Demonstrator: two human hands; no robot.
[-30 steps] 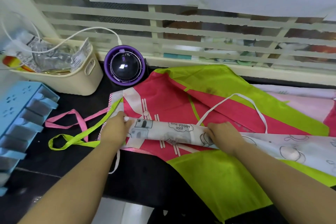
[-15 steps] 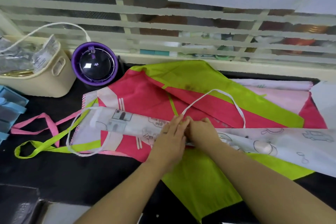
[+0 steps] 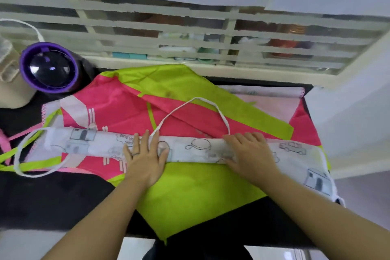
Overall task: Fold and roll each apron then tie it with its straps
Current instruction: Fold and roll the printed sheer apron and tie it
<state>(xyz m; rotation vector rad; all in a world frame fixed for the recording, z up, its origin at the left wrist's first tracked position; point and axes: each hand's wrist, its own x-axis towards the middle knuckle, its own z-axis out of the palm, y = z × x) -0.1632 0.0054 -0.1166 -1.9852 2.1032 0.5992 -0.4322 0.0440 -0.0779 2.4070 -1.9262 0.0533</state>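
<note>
Your left hand (image 3: 145,160) lies flat on the white apron (image 3: 196,150), fingers straight and slightly spread, gripping nothing. Your right hand (image 3: 251,154) presses the same apron further right, fingers stretched out and holding nothing. The apron is folded into a long narrow strip running left to right across the middle of the black table (image 3: 52,200), its right end near the table's right edge. It lies on a pink apron (image 3: 118,107) and a green apron (image 3: 194,192). Its white strap (image 3: 190,103) loops toward the far edge between your hands.
</note>
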